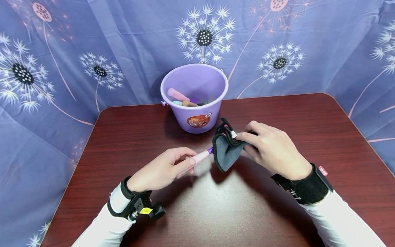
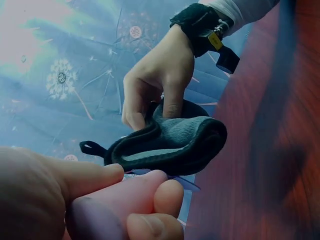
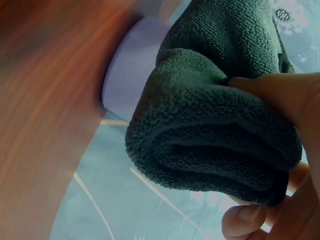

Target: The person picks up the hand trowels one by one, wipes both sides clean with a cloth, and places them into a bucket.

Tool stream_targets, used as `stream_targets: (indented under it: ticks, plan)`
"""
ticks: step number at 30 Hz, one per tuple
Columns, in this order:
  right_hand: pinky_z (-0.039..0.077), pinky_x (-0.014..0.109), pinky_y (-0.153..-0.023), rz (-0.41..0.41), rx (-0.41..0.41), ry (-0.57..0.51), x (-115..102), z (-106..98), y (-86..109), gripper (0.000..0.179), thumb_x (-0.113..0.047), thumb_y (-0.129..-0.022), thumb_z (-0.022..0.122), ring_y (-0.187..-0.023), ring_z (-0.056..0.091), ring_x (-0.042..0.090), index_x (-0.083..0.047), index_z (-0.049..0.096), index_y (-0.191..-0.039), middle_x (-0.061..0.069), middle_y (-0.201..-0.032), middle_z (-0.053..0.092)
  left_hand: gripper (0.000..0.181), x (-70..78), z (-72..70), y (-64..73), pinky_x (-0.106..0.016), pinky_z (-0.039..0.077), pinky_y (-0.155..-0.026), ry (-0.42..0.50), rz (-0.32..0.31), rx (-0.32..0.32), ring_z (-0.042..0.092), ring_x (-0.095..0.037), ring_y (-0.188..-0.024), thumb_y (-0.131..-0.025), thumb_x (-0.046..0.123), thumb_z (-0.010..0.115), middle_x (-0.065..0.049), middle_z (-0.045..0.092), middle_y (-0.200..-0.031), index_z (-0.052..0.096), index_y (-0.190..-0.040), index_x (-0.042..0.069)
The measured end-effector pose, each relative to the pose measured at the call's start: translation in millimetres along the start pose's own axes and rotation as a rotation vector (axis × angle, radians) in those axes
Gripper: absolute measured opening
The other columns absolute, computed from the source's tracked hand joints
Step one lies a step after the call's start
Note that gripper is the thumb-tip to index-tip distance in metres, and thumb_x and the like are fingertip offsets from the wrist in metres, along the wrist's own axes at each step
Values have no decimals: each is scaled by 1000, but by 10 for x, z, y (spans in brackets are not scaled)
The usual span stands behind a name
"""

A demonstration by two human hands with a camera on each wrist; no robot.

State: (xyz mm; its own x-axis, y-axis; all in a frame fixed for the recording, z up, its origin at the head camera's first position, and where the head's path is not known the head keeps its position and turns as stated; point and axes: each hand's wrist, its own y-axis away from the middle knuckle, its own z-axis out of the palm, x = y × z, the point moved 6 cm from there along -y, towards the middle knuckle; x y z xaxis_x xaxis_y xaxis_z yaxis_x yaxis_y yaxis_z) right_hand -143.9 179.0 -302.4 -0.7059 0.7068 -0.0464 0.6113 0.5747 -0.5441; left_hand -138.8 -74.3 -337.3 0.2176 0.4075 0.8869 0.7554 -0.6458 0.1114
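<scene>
My left hand (image 1: 165,169) grips the pale pink handle (image 1: 202,156) of a slim tool, which slants up to the right. A purple part (image 1: 210,150) shows past the handle's end; the rest of that end is hidden by the cloth. In the left wrist view a purple edge (image 2: 187,183) sticks out under the cloth. My right hand (image 1: 273,149) pinches a folded grey cloth (image 1: 227,155) with black edging and a white tag. Held above the table, the cloth hangs right at the tool's purple end. Its thick folds (image 3: 200,135) fill the right wrist view.
Behind the hands stands a purple bucket (image 1: 180,116) with an orange label. Inside it lie several items, among them a pink handle (image 1: 178,94) and a tan-tipped one (image 1: 189,103). The dark red table (image 1: 129,133) reaches back to a blue dandelion-print curtain (image 1: 139,41).
</scene>
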Motion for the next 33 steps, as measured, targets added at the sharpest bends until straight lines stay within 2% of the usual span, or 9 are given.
stream_targets:
  ticks: [6,13,19,23,28,33]
  plan:
    - [42,30,-56,-5,-21,-13,-93,35,-12,26,-15,-87,63,-67,46,10,-23,73,-109,-6,-95,52,21,-28,16,-11,-23,37,-53,57,-18,-3,47,-15,-60,-105,26,52,-4,62,-79,62,-118,13]
    - [42,30,-56,-29,-15,-31,-184,46,-28,28,-13,-87,58,-67,45,10,-23,73,-109,-5,-93,51,18,-16,9,-18,-23,32,-50,103,-21,5,46,-29,-60,-106,23,49,-5,59,-74,62,-116,15]
    - [40,29,-54,-54,-12,-48,-247,52,-39,27,-12,-87,56,-66,43,10,-23,72,-106,-5,-91,50,18,10,1,-23,-26,41,-56,59,8,26,50,-16,-61,-106,27,50,-3,59,-73,63,-114,18]
    - [40,29,-53,-51,-15,-68,-269,52,-45,24,-13,-87,58,-66,44,8,-23,71,-104,-6,-92,50,20,26,-3,-26,-29,45,-62,38,31,39,52,-15,-63,-105,32,50,-7,57,-73,64,-112,20]
    - [41,28,-53,-20,-21,-143,-266,62,-40,23,-16,-86,66,-67,47,4,-23,71,-108,-8,-98,52,21,36,4,-26,-28,43,-60,58,44,32,50,-16,-62,-106,32,49,-7,55,-71,63,-112,17]
    - [42,23,-59,76,-38,-264,-202,96,-28,25,-16,-87,65,-70,48,1,-21,69,-111,-13,-99,53,22,44,15,-29,-28,42,-58,73,48,24,50,-17,-62,-105,33,49,-5,55,-70,62,-113,16]
